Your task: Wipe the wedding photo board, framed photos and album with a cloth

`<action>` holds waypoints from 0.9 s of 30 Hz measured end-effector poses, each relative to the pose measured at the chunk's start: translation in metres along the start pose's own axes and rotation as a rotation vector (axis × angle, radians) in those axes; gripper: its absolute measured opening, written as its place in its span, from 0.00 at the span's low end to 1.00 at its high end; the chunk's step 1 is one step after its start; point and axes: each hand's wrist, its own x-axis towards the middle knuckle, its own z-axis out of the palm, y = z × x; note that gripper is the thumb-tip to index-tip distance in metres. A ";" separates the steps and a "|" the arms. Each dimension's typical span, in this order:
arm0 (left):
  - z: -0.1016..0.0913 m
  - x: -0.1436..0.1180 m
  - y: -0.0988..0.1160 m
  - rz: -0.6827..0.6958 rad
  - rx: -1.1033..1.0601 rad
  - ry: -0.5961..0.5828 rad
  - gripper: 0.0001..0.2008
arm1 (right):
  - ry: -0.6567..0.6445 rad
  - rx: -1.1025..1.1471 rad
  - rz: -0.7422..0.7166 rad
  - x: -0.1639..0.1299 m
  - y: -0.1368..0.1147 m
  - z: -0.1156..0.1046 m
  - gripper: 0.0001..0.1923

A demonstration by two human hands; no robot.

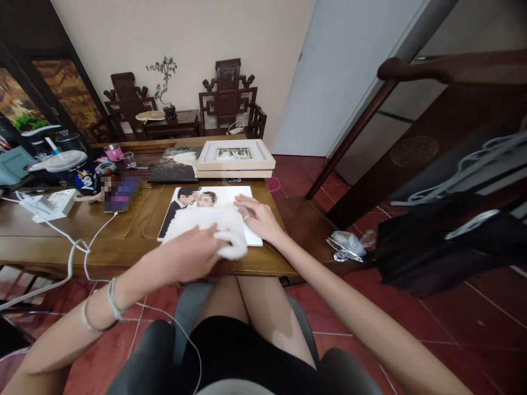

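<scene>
- Wiping goes best with flat, even strokes: the photo print lies flat at centre frame on the wooden surface, near its front edge.
- Left hand curls its grip closed around a white cloth on the print's lower right.
- Right hand rests open and flat, holding nothing, pinning the right edge; it should press firmly.
- A framed picture sits above.

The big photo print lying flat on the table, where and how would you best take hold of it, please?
The photo print lies flat, its near edge close to the table's front edge. Probably best to pinch the bare near-left corner from the seated person's side. The right hand rests on its right edge, and the left hand presses a white cloth there.
</scene>
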 end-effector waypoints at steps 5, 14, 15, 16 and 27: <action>0.004 0.053 -0.066 -0.085 -0.125 0.158 0.15 | -0.027 -0.071 -0.022 0.001 -0.001 0.001 0.17; -0.009 0.147 -0.081 0.033 -0.424 0.221 0.21 | -0.018 -0.131 -0.015 0.000 -0.003 -0.003 0.16; -0.009 0.149 -0.083 0.014 -0.416 0.199 0.21 | -0.014 -0.127 -0.008 0.000 -0.002 -0.003 0.16; -0.009 0.149 -0.087 -0.006 -0.398 0.187 0.22 | -0.010 -0.121 -0.001 0.000 -0.002 -0.003 0.17; 0.041 0.072 -0.133 -0.101 -0.249 0.353 0.21 | 0.022 -0.026 0.011 0.000 0.006 0.003 0.21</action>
